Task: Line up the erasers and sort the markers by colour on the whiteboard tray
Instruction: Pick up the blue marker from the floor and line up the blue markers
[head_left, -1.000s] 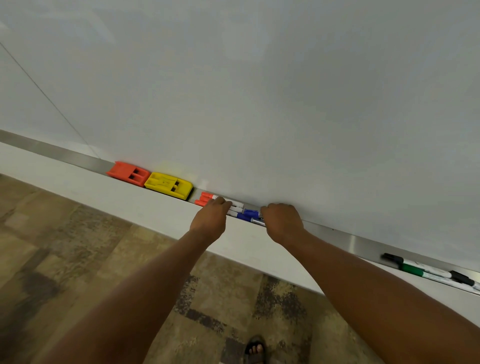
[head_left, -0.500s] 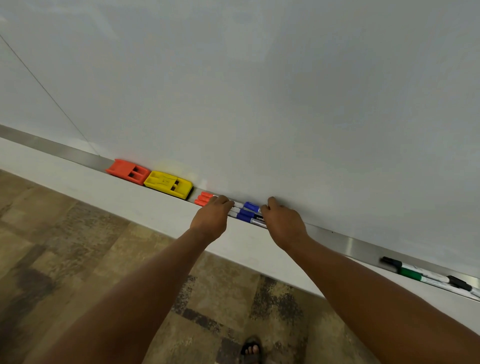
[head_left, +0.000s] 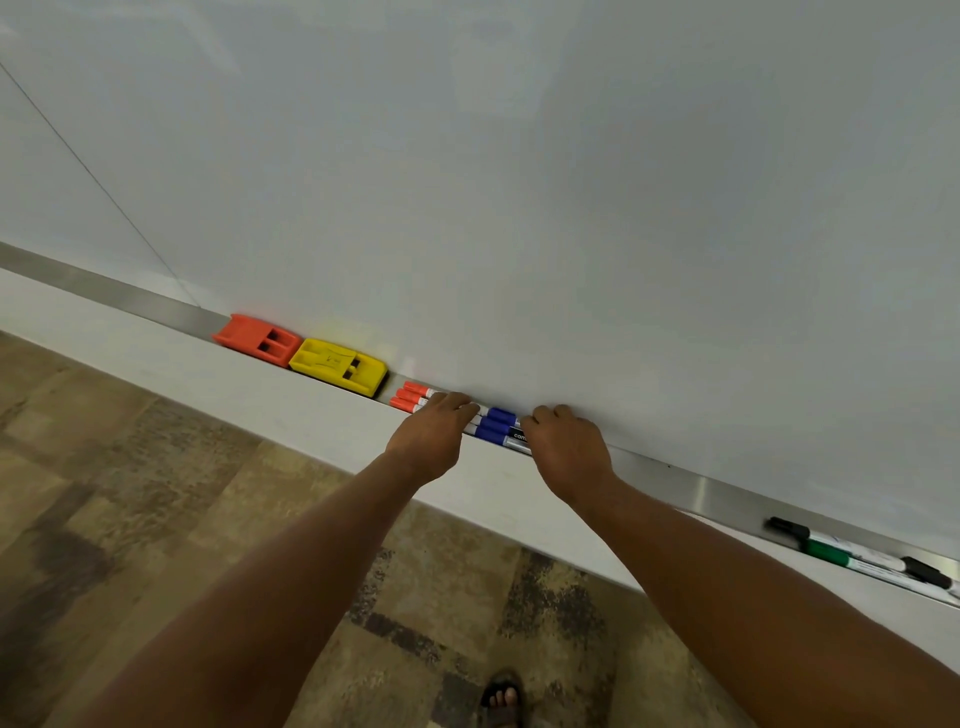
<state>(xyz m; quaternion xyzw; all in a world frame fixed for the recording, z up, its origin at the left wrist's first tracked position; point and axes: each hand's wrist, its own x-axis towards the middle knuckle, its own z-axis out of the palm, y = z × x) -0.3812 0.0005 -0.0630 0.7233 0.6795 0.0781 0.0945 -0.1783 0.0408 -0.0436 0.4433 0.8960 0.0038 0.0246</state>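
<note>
Right hand (head_left: 566, 449) fingers have curled again over blue markers (head_left: 496, 427).

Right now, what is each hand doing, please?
Left hand: rests on the red markers, grip hidden.
Right hand: on the blue markers, grip hidden.

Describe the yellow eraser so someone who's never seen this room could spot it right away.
Look along the metal tray under the whiteboard. Toward its left end two block erasers sit end to end; the yellow eraser is the right-hand one. The orange eraser lies on its left, the red-capped markers on its right.
</note>
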